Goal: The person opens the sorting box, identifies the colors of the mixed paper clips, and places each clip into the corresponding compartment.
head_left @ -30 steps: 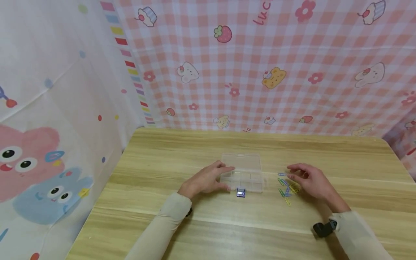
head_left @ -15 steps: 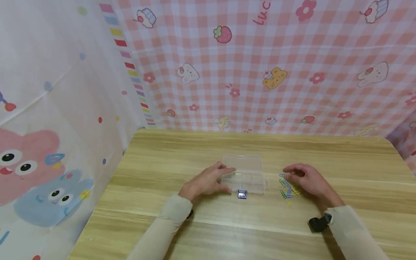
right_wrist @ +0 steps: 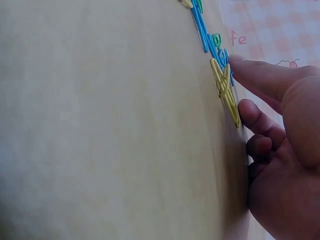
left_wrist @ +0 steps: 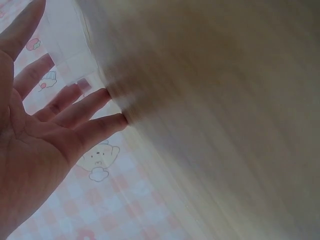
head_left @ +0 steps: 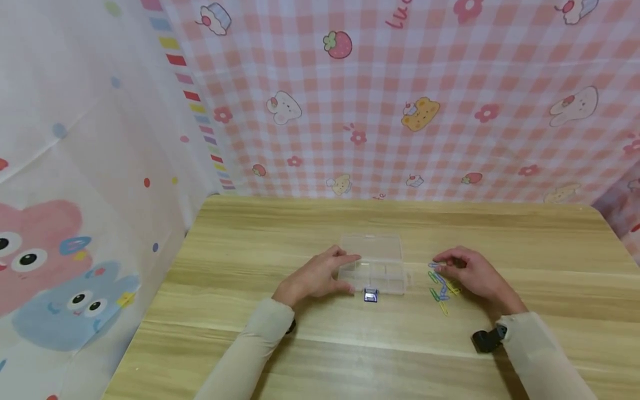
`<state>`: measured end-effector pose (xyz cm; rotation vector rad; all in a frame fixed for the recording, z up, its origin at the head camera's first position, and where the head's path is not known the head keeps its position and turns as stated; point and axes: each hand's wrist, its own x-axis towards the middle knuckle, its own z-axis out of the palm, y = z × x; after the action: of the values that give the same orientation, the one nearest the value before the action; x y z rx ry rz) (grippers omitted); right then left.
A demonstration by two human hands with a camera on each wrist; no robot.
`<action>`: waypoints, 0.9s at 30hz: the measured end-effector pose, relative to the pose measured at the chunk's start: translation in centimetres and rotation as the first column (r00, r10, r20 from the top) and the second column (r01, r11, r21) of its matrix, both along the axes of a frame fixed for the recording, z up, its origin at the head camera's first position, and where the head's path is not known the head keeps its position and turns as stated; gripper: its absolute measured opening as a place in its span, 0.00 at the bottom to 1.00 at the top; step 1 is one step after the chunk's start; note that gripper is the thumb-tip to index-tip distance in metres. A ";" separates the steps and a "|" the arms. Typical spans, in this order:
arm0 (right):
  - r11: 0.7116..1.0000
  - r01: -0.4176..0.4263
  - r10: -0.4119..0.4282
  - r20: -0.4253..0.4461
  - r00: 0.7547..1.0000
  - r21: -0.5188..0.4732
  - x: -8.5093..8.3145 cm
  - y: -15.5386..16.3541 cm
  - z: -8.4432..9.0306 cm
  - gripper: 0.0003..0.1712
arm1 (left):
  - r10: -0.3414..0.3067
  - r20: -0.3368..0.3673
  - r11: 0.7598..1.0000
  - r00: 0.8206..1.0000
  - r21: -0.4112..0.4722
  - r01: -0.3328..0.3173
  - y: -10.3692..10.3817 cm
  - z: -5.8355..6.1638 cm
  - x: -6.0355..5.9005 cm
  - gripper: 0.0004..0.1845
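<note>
Head view: clear plastic box (head_left: 372, 270) sits mid-table (head_left: 310, 355), lid open toward 12 o'clock, long axis running 9-to-3. Left hand (head_left: 314, 276) rests against the box's 9 o'clock end, fingers relaxed and straight, steadying it rather than clamping it. Small metal clip (head_left: 370, 296) lies just at the box's 6 o'clock edge. Paper clips (head_left: 441, 286) are piled at 3 o'clock of the box, a short gap apart. Right hand (head_left: 471, 274) is on the pile's 3 o'clock side, fingers curled, tips at the top clips; it is the nearer hand. Open table all around, edges well apart.

Left wrist view: blurred. Fingers (left_wrist: 75, 107) extended, tips against the box wall (left_wrist: 70, 50).

Right wrist view: fingertip (right_wrist: 250, 70) touches the yellow clips (right_wrist: 224, 87); blue clips (right_wrist: 207, 37) beyond it. Can't tell if one is pinched yet.
</note>
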<state>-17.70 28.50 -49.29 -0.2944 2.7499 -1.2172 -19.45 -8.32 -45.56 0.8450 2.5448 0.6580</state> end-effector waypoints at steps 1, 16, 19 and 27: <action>1.000 0.002 -0.002 0.011 1.000 -0.001 0.0 0.0 0.1 0.12 | 0.002 0.001 1.000 1.000 0.000 -0.002 0.0 0.0 0.0 0.39; 0.999 0.037 -0.036 -0.035 0.999 0.022 -0.2 -0.4 0.1 0.08 | 0.005 -0.009 1.000 1.000 -0.010 -0.005 0.1 0.0 -0.2 0.39; 0.999 0.043 -0.042 -0.033 0.999 0.029 -0.2 -0.5 0.1 0.07 | -0.001 -0.017 1.000 1.000 -0.013 0.001 0.1 -0.1 -0.2 0.40; 0.997 0.054 -0.053 -0.015 0.998 0.054 -0.1 -0.8 0.2 0.03 | -0.007 -0.011 1.000 1.000 -0.014 0.007 0.0 -0.2 -0.2 0.40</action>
<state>-17.80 27.68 -49.07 -0.2257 2.8138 -1.1546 -19.64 -8.27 -45.77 0.8547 2.5518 0.6348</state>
